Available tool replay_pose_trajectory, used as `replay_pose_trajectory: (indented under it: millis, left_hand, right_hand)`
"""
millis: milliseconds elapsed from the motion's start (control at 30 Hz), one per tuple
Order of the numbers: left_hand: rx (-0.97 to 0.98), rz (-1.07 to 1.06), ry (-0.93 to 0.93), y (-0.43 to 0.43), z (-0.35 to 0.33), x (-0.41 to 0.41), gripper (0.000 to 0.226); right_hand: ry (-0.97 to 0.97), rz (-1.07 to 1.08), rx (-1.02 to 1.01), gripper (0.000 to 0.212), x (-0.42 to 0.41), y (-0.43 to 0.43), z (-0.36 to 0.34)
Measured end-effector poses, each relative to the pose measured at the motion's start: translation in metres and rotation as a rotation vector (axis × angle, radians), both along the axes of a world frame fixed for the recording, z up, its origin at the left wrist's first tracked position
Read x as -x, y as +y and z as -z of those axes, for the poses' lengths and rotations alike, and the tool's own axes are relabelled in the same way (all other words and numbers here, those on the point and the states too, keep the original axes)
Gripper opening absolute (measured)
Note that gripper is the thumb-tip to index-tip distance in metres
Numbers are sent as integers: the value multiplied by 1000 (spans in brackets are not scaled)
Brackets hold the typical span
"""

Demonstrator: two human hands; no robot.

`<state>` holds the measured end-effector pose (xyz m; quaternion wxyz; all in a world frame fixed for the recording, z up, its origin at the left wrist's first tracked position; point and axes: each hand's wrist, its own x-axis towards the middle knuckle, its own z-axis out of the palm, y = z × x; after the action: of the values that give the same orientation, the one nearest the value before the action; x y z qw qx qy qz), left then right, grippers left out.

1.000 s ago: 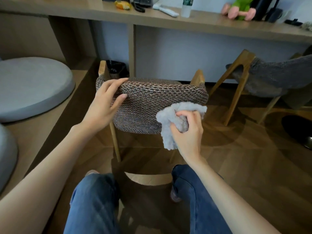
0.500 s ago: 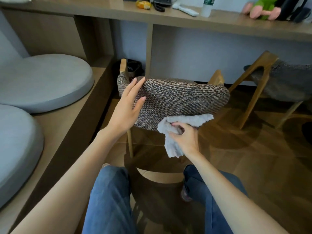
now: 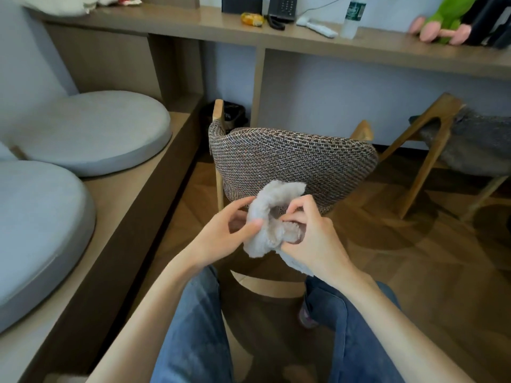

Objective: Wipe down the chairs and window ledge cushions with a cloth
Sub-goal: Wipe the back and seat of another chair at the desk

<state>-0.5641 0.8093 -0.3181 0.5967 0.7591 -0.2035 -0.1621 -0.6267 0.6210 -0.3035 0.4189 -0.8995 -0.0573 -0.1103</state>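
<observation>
A chair with a brown woven backrest (image 3: 293, 158) and wooden legs stands right in front of me, its back towards me. I hold a fluffy light-grey cloth (image 3: 269, 217) bunched up in front of the backrest's lower edge. My left hand (image 3: 224, 233) pinches the cloth's left side between thumb and fingers. My right hand (image 3: 312, 239) grips its right side with curled fingers. Two round grey cushions lie on the wooden window ledge to my left, the far cushion (image 3: 91, 131) and the near cushion (image 3: 36, 228).
A second wooden chair (image 3: 431, 150) with a dark grey seat stands at the right. A long wooden desk (image 3: 304, 42) runs across the back with a phone, a remote, a bottle and a green plush toy on it. A black bin (image 3: 232, 114) sits under the desk. My jeans-clad legs are below.
My left hand has left the top of the chair's backrest and come down to take hold of the cloth. My right hand has drawn the cloth slightly towards me.
</observation>
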Motion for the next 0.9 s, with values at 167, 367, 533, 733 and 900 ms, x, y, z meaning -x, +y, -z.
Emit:
replay_pose_trajectory:
  millis: [167,367,533,733,900]
  left_hand:
    - [-177,-31,-209,24,3,21,105]
    - [-287,-25,-185,23,0,30,54]
    - [-200,-224,-274,19,-5,23,24]
    - [-179,-531,-340,18,-10,-15,27]
    - [-36,-555,-325,-29,-12,-49,35]
  right_hand:
    - [46,-132,328,56,3,8,-16]
    - [-70,-74,40,46,7,11,-26]
    - [-135,-98,15,25,4,5,-29]
    - [-286,115,322,32,-43,-16,-58]
    - [-122,172,479,43,-99,-22,-70]
